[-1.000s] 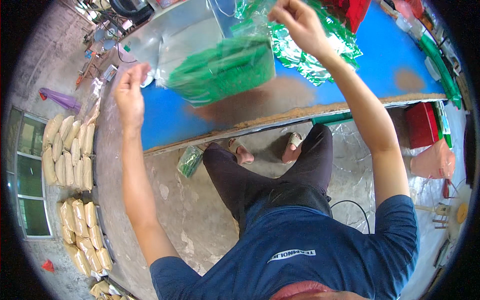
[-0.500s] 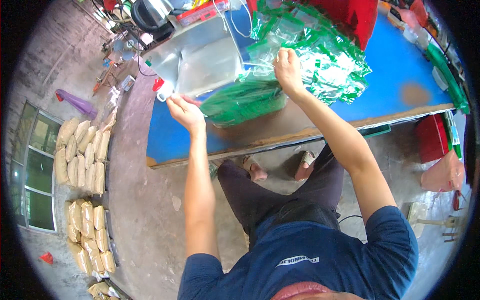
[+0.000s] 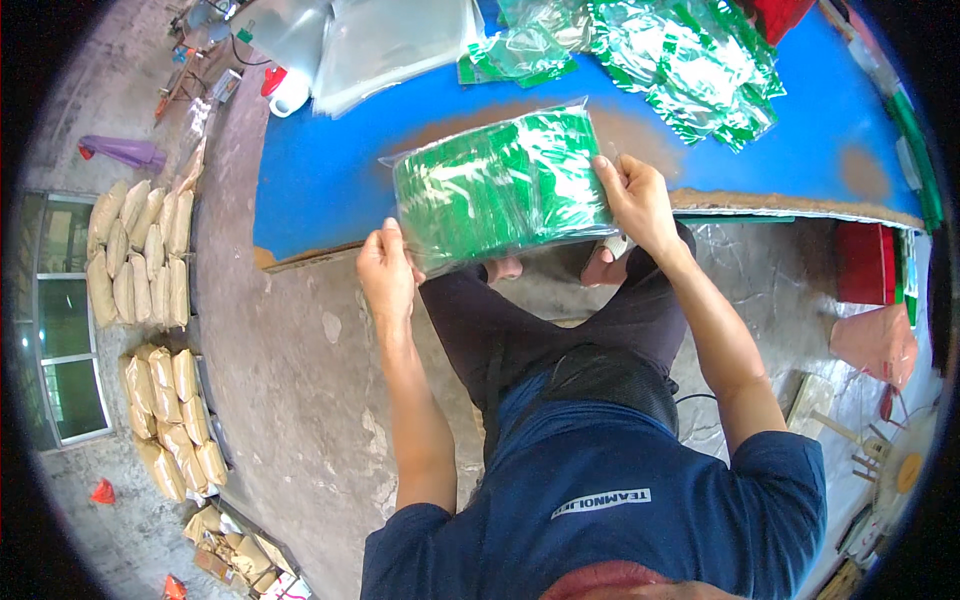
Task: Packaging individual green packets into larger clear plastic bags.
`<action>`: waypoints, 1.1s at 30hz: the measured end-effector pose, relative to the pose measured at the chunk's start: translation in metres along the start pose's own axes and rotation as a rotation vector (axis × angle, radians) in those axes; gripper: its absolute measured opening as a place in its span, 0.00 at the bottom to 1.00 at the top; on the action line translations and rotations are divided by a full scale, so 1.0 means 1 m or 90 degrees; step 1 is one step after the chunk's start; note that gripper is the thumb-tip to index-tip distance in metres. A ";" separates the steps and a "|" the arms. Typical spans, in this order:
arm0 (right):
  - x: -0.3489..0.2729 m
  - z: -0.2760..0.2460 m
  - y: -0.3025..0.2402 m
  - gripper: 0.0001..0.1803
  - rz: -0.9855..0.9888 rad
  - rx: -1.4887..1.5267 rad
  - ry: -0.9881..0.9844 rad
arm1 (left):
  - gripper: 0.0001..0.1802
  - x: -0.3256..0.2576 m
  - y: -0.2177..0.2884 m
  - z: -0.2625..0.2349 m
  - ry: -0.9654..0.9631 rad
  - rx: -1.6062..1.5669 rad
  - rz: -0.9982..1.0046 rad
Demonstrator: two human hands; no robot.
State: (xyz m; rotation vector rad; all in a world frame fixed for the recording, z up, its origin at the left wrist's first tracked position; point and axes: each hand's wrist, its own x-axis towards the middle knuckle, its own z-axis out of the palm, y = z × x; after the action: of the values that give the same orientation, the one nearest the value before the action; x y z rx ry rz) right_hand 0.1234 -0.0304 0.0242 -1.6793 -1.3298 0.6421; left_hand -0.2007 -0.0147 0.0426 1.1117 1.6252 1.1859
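I hold a clear plastic bag packed with green packets (image 3: 500, 188) flat between both hands, just above the near edge of the blue table (image 3: 320, 185). My left hand (image 3: 388, 272) grips its lower left corner. My right hand (image 3: 634, 200) grips its right edge, thumb on top. My legs in dark trousers show under the bag.
A loose heap of shiny green packets (image 3: 690, 55) lies at the table's far right. A pile of clear empty bags (image 3: 385, 40) lies at the far left, beside a white jug (image 3: 285, 90). Stacked tan sacks (image 3: 140, 250) line the concrete floor on my left. A red crate (image 3: 862, 262) stands at the right.
The filled bag came off the far table toward me. Both hands moved down and nearer my body, and now hold the bag level at the table's edge.
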 end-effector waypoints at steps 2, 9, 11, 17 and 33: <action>0.000 -0.001 -0.010 0.28 -0.007 -0.083 -0.002 | 0.19 -0.002 0.005 -0.006 -0.038 0.048 -0.044; 0.027 -0.008 -0.057 0.34 -0.002 0.259 0.124 | 0.36 -0.001 0.061 0.008 0.098 -0.025 0.156; 0.046 0.043 -0.020 0.39 -0.142 -0.038 0.262 | 0.42 -0.003 0.044 0.041 0.107 0.209 0.196; 0.005 0.040 -0.040 0.40 -0.153 0.084 0.032 | 0.45 -0.059 -0.059 0.043 0.201 -0.083 0.119; 0.261 -0.136 0.116 0.53 -0.126 -0.609 0.337 | 0.41 -0.105 -0.237 -0.159 0.080 -0.531 -0.404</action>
State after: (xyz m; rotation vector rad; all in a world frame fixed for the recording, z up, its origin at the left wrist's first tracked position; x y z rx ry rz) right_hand 0.3694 0.1691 0.0208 -2.1722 -1.4502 -0.6475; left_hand -0.3654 -0.1934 -0.1404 -0.0120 1.2086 1.2946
